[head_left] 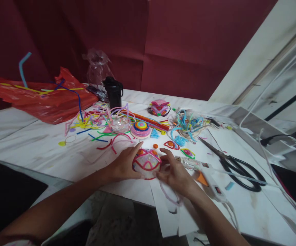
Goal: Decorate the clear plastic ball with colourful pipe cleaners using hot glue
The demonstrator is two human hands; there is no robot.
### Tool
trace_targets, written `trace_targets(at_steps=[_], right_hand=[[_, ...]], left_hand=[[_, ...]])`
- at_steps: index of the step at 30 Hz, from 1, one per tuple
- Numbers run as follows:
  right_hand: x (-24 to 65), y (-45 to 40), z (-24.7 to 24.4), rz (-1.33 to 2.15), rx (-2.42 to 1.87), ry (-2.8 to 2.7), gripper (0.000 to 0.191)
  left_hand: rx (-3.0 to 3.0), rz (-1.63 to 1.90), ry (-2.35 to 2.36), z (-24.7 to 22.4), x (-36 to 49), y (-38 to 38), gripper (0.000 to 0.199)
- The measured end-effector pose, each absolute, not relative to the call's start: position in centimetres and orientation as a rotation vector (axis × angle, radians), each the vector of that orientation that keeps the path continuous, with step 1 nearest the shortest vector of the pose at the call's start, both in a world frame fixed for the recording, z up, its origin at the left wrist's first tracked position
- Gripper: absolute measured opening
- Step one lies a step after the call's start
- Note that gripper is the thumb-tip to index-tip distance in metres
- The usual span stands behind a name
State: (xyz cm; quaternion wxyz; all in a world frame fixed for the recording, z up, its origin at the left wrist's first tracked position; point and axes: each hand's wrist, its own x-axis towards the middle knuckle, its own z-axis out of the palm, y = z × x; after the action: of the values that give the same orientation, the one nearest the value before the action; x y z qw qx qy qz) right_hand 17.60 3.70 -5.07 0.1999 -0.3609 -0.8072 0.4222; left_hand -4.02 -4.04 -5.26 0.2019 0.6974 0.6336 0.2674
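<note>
Between my hands, near the table's front edge, is a clear round ball point(147, 165) decorated with red, pink and blue strips. My left hand point(124, 163) curves round its left side, thumb low and fingers at the top. From the right, my right hand point(175, 172) holds it with bent fingertips. Just beyond lie a small orange disc point(155, 146), a red-rimmed eye-shaped piece point(172, 145) and a green-rimmed one point(188, 153). A ball with rainbow rings point(140, 130) and a clear faceted ball point(120, 125) sit farther back.
Large black-handled scissors point(236, 165) and a glue gun point(209, 177) with its cord lie at right. Blue strips point(189, 123) are heaped behind. A pink decorated ball point(159, 108), a black bottle point(114, 92) and a red plastic bag point(48, 102) stand farther back. White paper point(163, 215) overhangs the front edge.
</note>
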Motion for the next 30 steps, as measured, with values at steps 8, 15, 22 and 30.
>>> trace_targets(at_steps=[8,15,22,30], right_hand=[[17.5,3.0,-4.2,1.485,-0.864,-1.901,0.074],[18.1,3.5,-2.6,1.527,-0.840,-1.773,0.058],[17.5,3.5,-3.3,1.494,-0.932,-1.783,0.073],[17.7,3.0,-4.0,1.414,-0.941,-1.851,0.068]], left_hand=[[2.074,0.962,1.642,-5.3,-4.2,-4.5,0.115],[2.297,1.014,1.659,-5.0,-4.6,-4.2,0.103],[2.396,0.968,1.587,-6.0,-4.6,-4.0,0.098],[2.211,1.052,1.511,-6.2,-4.8,-4.8,0.106]])
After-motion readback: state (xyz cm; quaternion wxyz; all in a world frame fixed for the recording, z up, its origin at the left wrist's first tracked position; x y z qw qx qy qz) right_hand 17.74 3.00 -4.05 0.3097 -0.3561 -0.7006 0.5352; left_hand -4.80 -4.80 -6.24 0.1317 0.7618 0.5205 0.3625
